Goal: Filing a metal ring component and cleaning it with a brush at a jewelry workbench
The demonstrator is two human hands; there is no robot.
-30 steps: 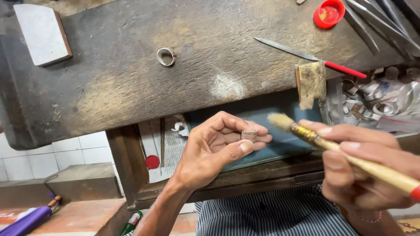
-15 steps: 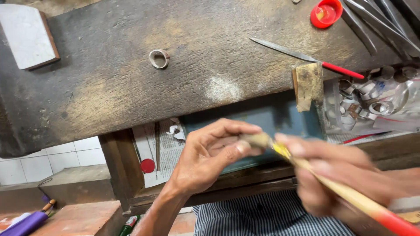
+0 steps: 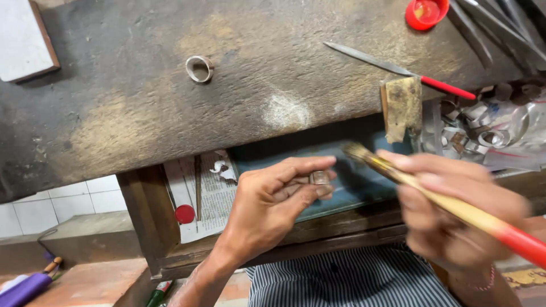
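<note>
Basically: left hand (image 3: 267,213) fingertips pinched shut on small metal ring (image 3: 320,178), rigid, light, slippery; right hand (image 3: 455,210) closed around brush (image 3: 432,196), bristles just beside it.

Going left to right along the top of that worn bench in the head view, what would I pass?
White block → metal ring → file with red handle → red cap.
</note>
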